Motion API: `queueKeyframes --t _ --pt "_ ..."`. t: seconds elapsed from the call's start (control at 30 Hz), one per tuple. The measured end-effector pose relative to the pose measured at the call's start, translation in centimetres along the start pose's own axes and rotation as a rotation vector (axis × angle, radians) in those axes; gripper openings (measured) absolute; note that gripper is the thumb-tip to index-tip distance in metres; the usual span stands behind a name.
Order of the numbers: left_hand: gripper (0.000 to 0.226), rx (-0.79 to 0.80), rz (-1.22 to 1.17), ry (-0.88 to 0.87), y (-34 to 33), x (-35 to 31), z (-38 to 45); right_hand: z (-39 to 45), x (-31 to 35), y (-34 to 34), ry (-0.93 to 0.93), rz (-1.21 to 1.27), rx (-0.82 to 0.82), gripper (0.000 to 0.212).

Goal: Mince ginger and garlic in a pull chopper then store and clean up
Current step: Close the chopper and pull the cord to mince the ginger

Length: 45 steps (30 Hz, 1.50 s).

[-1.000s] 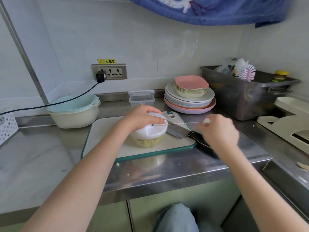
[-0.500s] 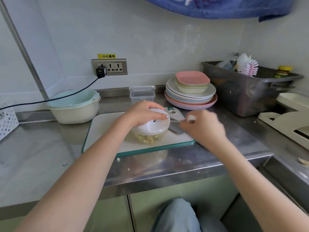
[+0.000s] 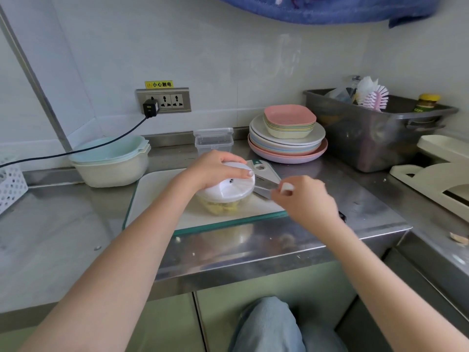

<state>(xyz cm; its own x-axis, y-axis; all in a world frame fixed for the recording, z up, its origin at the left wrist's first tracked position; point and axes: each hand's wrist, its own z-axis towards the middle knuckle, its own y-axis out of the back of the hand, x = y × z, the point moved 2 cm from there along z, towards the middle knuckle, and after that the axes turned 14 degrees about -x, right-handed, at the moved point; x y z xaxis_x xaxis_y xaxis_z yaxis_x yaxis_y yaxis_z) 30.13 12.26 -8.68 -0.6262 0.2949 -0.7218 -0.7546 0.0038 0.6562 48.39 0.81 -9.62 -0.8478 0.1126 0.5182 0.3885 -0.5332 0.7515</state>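
Nearest the viewer, a knee in pale denim (image 3: 269,323) is seen below the bench (image 3: 63,240), so the work is judged to be done seated or close against the steel edge. On the bench, a cutting board (image 3: 157,194) is laid flat near the front edge, probably to keep the chopper from sliding on bare metal.

The pull chopper (image 3: 227,193) is stood upright on the board, with yellowish chopped pieces visible through its clear bowl. The left hand (image 3: 215,167) is pressed down over the white lid from ten o'clock, fingers curled around the rim, evidently so that the bowl is pinned while the cord is drawn. At three o'clock of the chopper, the right hand (image 3: 304,199) is held with wrist raised and fingers pinched on the small white pull handle (image 3: 286,187); the cord itself is too thin to be made out. A knife (image 3: 264,185) is left lying on the board between the two hands.

Farther back, at twelve o'clock, a small lidded container (image 3: 213,139) is kept within reach, presumably for storing the mince. Stacked plates (image 3: 286,141) are set at one o'clock, and nested bowls (image 3: 111,161) at ten o'clock.
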Motion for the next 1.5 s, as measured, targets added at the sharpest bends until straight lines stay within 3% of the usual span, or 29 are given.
queueKeyframes --t 0.17,0.23,0.33,0.4,0.6,0.67,0.8,0.97,1.07,1.27,1.43,1.5 --pt "0.048 0.0 0.006 -0.003 0.0 0.1 0.2 2.6 -5.5 3.2 -0.227 -0.168 -0.192 0.015" --pt "0.047 0.003 0.006 -0.003 0.0 0.0 0.2 2.1 -3.6 2.2 -0.176 -0.109 -0.19 0.015" --pt "0.046 -0.001 0.011 -0.007 0.0 0.1 0.2 0.1 0.0 -0.5 -0.005 0.022 -0.03 0.017" --pt "0.05 -0.001 0.018 -0.005 0.0 0.0 0.2 -0.4 0.1 -0.5 0.033 -0.013 -0.017 0.017" --pt "0.054 -0.008 0.03 0.005 0.0 0.0 0.2 2.4 -5.9 3.3 -0.214 -0.186 -0.175 0.013" --pt "0.05 0.001 0.028 0.005 0.0 -0.1 0.1 1.7 -4.3 2.6 -0.165 -0.096 -0.149 0.015" --pt "0.049 -0.001 0.025 0.004 0.1 -0.2 -0.1 -0.6 1.2 -0.7 0.123 -0.011 -0.035 0.017" --pt "0.058 -0.001 0.035 0.007 0.0 -0.4 -0.1 2.4 -3.4 2.1 -0.082 -0.202 -0.156 0.015" --pt "0.056 -0.001 0.033 0.005 0.0 -0.4 -0.1 3.4 -4.5 3.4 -0.172 -0.19 -0.248 0.014" --pt "0.065 -0.012 0.029 0.003 0.0 -0.4 -0.2 0.1 1.7 -0.8 0.112 -0.103 -0.044 0.019" --pt "0.063 -0.009 0.035 0.001 0.0 -0.5 -0.3 4.3 -4.4 3.8 -0.213 -0.246 -0.262 0.016" --pt "0.064 -0.009 0.036 0.002 0.0 -0.6 -0.2 4.4 -4.1 3.8 -0.228 -0.227 -0.285 0.016"
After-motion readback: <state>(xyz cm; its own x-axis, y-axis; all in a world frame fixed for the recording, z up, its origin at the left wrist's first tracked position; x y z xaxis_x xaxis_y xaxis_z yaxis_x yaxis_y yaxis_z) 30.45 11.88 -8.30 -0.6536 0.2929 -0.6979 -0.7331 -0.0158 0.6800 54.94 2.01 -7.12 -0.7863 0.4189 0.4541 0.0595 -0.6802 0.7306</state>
